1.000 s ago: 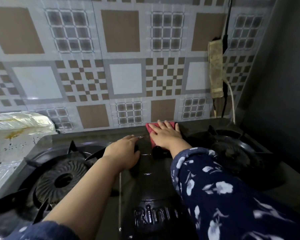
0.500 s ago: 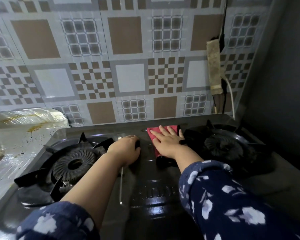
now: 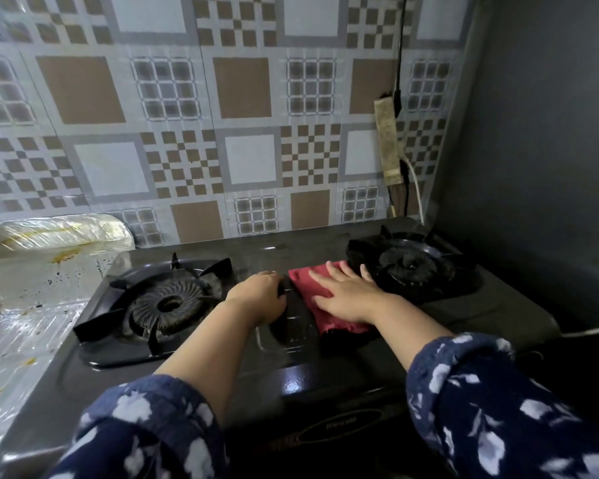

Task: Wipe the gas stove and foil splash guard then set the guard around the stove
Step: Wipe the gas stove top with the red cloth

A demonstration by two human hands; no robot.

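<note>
Two burners flank the middle of the black gas stove point(image 3: 291, 371), where the right hand point(image 3: 350, 295) lies open and flat on a red cloth point(image 3: 320, 305). Just beside it, the left hand point(image 3: 260, 299) rests curled on the stovetop, gripping nothing visible. Stained foil splash guard point(image 3: 38, 271) lies left of the stove.

The small label on the gas stove point(image 3: 325, 236) front is unreadable.

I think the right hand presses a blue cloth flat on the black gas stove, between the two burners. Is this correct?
Not quite: the head view shows the cloth is red, not blue. The right hand does press it flat on the black gas stove, between the two burners.
</note>
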